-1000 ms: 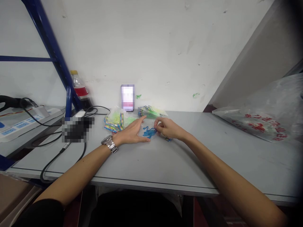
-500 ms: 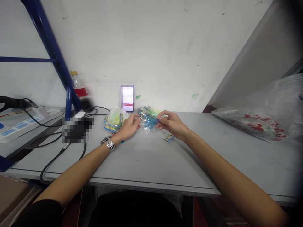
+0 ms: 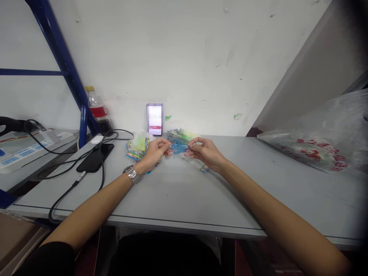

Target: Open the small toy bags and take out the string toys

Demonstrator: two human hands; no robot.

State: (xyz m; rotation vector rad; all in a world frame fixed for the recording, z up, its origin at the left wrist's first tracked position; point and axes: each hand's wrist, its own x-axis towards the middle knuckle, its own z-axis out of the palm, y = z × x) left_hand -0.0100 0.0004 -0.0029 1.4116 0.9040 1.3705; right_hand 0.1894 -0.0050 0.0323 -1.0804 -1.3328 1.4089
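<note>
A translucent blue plastic-looking piece (image 3: 179, 148) spans the gap between my two hands, just above the table; its exact kind is hard to make out. My left hand (image 3: 156, 151), with a metal watch on its wrist, pinches the piece's left end between thumb and fingers. At the opposite end, my right hand (image 3: 206, 153) grips it with its fingertips. Behind my left hand lie colourful patterned packets (image 3: 136, 149) with clear film. More clear packets with green and yellow colouring (image 3: 184, 134) rest behind the blue piece, and another packet (image 3: 198, 164) lies partly under my right hand.
A phone (image 3: 155, 119) with a lit screen leans on the wall. To the left are a black phone (image 3: 96, 158), dark cables, a cola bottle (image 3: 97, 109), a power strip (image 3: 27, 151) and a blue rack post (image 3: 61, 57). A clear plastic bag (image 3: 316, 149) with red print sits right.
My left hand has closed its fingers on the blue piece's left end. The piece now stretches level between both hands, and the crinkled clear film around it no longer shows there.
</note>
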